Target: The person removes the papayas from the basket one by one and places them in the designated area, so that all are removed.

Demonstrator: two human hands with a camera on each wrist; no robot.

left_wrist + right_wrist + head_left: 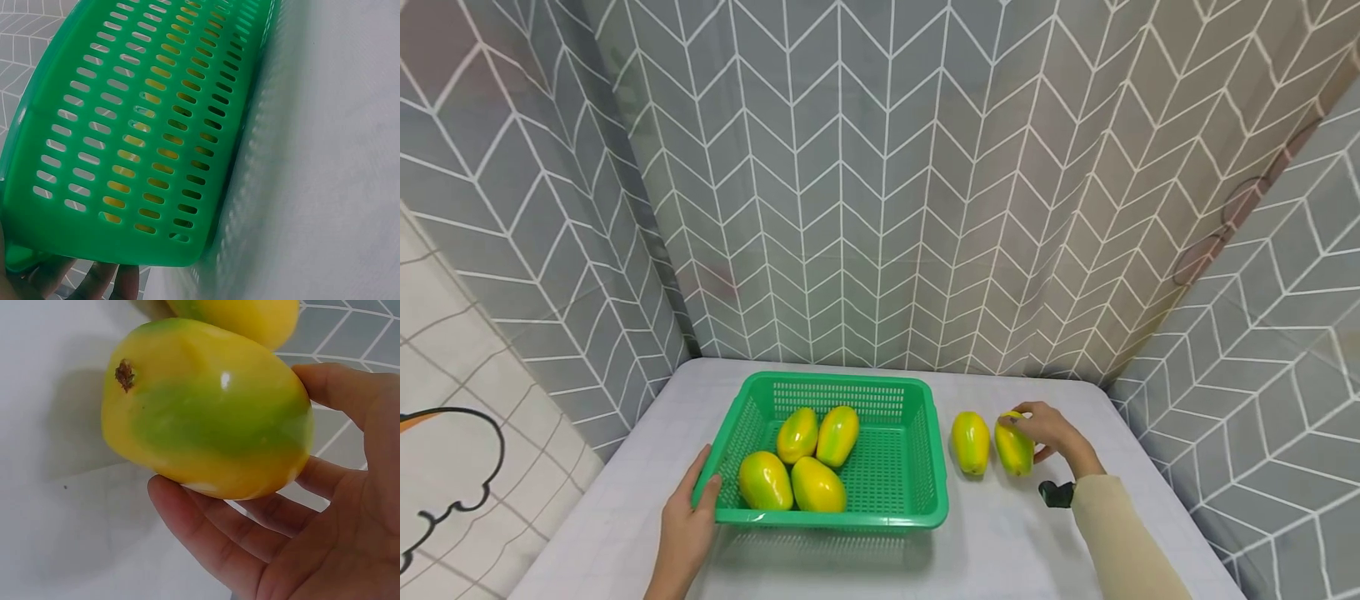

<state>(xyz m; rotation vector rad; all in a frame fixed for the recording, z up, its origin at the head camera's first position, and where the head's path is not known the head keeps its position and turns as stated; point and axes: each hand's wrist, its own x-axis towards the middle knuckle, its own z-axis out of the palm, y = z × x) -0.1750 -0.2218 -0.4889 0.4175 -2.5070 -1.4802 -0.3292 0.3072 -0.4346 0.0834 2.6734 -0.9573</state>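
My right hand (1051, 427) holds a yellow-green fruit (1017, 450) between digits set on opposite sides of it; my left hand (688, 521) grips the near left corner of a green basket (835, 521), thumb at the rim. The held fruit lies directly under my right fingers and well apart from my left hand. A second fruit (972, 443) rests on the white tabletop (1000, 550), just to the left of the right-hand grasp, between that hand and the basket. Four more fruits (765, 482) sit inside the basket, on the side nearer my left hand. In the head view my right hand covers the upper part of its fruit; I cannot tell whether that fruit touches the tabletop. The right wrist view cuts off the second fruit at its top edge. In the left wrist view, the basket's contents appear only as yellow patches through the slots, and my left hand is mostly out of frame.
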